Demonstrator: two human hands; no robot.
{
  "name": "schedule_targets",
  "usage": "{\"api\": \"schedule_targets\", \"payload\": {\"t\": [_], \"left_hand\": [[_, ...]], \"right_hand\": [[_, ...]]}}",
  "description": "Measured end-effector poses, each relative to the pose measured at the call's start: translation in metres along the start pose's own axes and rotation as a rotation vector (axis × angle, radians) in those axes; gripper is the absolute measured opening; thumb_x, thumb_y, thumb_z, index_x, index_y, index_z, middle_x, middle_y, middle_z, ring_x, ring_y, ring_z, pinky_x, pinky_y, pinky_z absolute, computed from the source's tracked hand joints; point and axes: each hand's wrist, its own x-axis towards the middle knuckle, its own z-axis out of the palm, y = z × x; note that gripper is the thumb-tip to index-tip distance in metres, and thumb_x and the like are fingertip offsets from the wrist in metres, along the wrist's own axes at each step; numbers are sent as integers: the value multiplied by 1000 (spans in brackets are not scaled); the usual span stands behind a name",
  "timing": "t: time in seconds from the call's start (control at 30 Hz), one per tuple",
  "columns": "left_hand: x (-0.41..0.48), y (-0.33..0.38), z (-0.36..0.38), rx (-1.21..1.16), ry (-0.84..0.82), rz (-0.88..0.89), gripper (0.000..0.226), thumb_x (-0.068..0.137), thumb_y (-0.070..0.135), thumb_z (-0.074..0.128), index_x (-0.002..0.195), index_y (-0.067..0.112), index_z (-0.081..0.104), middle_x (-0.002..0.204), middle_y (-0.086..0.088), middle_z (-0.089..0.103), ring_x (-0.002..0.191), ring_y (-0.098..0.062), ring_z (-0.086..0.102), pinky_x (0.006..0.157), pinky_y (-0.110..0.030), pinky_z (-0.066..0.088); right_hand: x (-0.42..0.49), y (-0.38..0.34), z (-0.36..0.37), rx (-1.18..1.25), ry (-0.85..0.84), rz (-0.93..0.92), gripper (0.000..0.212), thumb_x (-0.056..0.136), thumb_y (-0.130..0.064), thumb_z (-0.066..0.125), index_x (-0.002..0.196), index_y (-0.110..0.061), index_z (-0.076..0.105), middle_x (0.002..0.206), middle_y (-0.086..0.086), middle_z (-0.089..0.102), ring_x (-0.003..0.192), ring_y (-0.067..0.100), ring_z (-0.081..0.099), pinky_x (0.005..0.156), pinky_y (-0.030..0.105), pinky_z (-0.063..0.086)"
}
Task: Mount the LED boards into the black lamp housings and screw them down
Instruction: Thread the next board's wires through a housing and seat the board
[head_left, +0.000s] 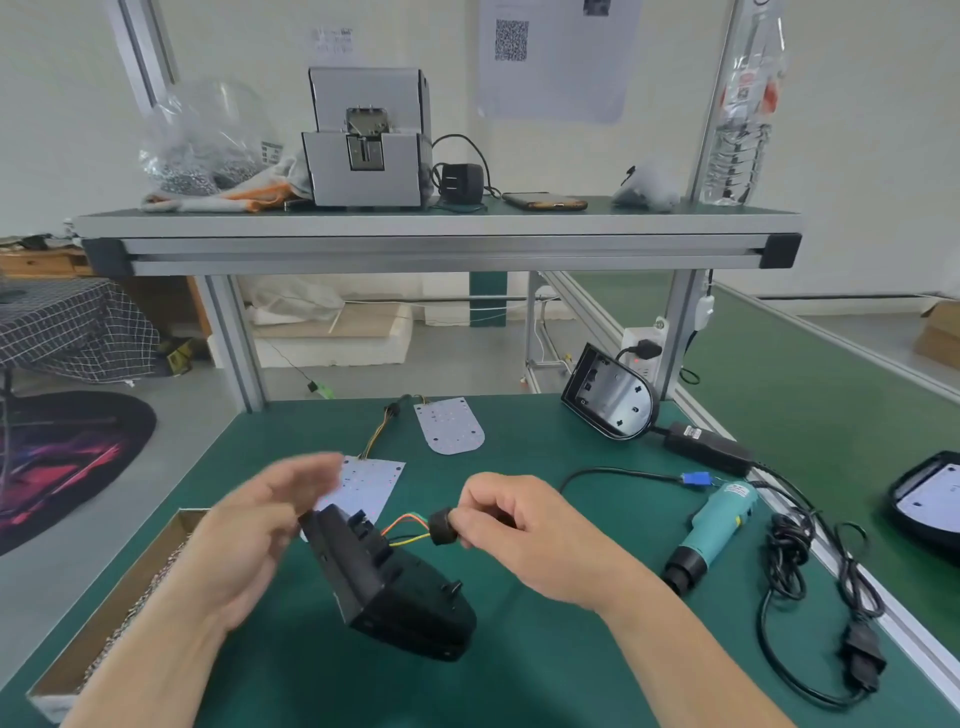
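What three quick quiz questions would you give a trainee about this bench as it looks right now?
1. Multiple choice: what does the right hand pinch?
A. a screw
B. the black grommet on the coloured wires
C. a phone
2. True or false: the teal screwdriver lies untouched on the green mat.
3. Fill in: beyond the hands, ___ LED boards lie flat on the mat.

Key: 1 B; 2 true; 3 two.
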Motion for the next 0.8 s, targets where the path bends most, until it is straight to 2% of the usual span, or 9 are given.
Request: {"api": "schedule_targets", "payload": {"t": [0.07,0.17,0.27,0.37,0.47,0.6,0.67,0.73,0.8], "left_hand": [[-9,31,9,222,-41,208,60,85,-10,42,124,28,67,123,2,70,125,-16,59,106,-37,40],[-27,58,45,785,-424,325,69,83,31,61,143,54,38,133,31,55,106,9,60,95,-20,44],[-27,51,79,1089,-439,448,69,82,28,49,147,40,31,107,19,64,100,-4,55,93,-15,39],[-21,48,83,1136,-310,497,26,86,22,43,106,13,57,80,1,62,79,-21,52,81,-40,45],[-21,46,79,1158,-324,463,41,83,41,23,81,11,51,75,-1,55,76,-23,48,80,-42,43],[-16,42,68,1293,-334,308,40,93,52,20,84,27,50,108,9,54,113,-15,48,103,-41,32],[-13,38,58,1197,-315,144,28,100,46,35,78,36,48,142,6,44,145,-16,23,116,-46,22],[-14,36,52,1017,-342,43,26,100,40,48,74,46,51,160,1,25,153,-12,-4,123,-47,10],[-17,36,49,916,-294,46,24,95,38,58,72,44,57,163,3,20,153,-10,1,122,-43,13]], "right_hand": [[6,-5,8,-40,68,6,30,98,-33,58,70,-23,52,57,-10,44,52,9,32,53,25,30],[15,-15,22,-120,170,6,30,95,-35,57,66,-31,53,56,-11,50,56,10,39,58,32,36],[17,-24,23,-150,176,-33,27,95,-30,52,69,-31,53,60,-10,53,58,12,42,58,35,40],[14,-24,14,-269,168,-92,29,98,-29,53,70,-22,47,64,-7,52,62,16,42,59,36,39],[8,-26,16,-361,282,-140,27,96,-30,54,74,-17,47,68,-5,54,68,18,44,61,35,38],[2,-31,14,-371,423,-180,25,95,-30,54,73,-22,47,63,-13,48,66,14,44,59,31,34],[-1,-30,9,-343,440,-181,24,95,-29,55,73,-22,49,63,-13,48,65,15,44,58,30,32],[-3,-31,10,-337,425,-184,23,95,-29,55,74,-21,51,65,-11,50,65,15,45,58,29,32],[-3,-31,10,-299,413,-166,23,96,-29,56,75,-21,53,65,-10,52,63,15,45,59,29,33]]}}
